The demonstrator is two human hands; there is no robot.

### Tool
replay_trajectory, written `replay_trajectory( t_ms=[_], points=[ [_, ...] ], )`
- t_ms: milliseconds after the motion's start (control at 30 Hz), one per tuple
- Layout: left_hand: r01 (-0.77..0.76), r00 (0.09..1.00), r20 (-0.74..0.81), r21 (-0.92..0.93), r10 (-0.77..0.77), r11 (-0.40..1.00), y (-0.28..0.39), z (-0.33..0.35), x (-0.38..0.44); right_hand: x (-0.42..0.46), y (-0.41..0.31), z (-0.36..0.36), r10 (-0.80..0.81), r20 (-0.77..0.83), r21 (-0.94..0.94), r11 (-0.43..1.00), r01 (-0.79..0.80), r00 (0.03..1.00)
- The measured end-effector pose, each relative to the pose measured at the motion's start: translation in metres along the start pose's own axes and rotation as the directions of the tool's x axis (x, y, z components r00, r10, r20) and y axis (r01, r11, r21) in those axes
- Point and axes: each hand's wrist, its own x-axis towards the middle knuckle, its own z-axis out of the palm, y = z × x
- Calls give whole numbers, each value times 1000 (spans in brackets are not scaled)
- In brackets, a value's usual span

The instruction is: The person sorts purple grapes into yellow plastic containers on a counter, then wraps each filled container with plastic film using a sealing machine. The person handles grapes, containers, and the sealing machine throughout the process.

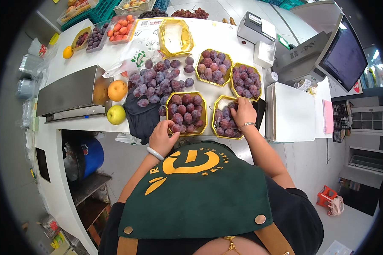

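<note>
My left hand point(163, 136) is at the lower left corner of a gold-rimmed tray point(206, 115) filled with plums point(187, 108), its fingertips at the rim and the nearest plums. Over the upper right part of a second gold-rimmed tray point(215, 119), partly filled with plums, is my right hand point(244, 112); whether it grips a plum is hidden. Two more filled trays, one upper point(198, 72) and one at its right point(260, 83), stand beyond. Loose plums point(154, 81) lie heaped at the left, partly on a dark cloth point(142, 119). An octagonal gold-rimmed tray point(190, 38) without fruit stands farther back.
A metal wrapping machine point(73, 91), an orange round fruit point(117, 90) and a green apple point(116, 114) are at the left. Fruit boxes point(120, 29) stand at the back left. At the right are a label printer point(257, 27), a monitor point(341, 54) and a white flat-topped device point(293, 111).
</note>
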Motion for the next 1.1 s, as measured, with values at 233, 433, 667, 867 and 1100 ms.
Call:
replay_trajectory(
  t_ms=[233, 433, 667, 867, 1100],
  points=[
    [-146, 986, -44, 220, 159, 965, -4, 6, 0, -12, -13, -27, -191, -207, 462, 845, 268, 959],
    [-114, 993, -23, 166, 120, 980, 2, -4, 3, 8, -65, -37, -320, -239, 550, 733, 399, 917],
    [-115, 993, -16, 204, 121, 972, -5, -5, 3, 85, -155, 23, -236, -219, 621, 715, 322, 947],
    [-134, 990, -10, 166, 138, 977, -4, -8, 6, 115, -166, 56, -90, 137, 337, 941, 40, 986],
    [-124, 992, 4, 153, 125, 980, -9, -9, 5, 82, -67, -17, -140, 11, 661, 744, 98, 990]
  ],
)
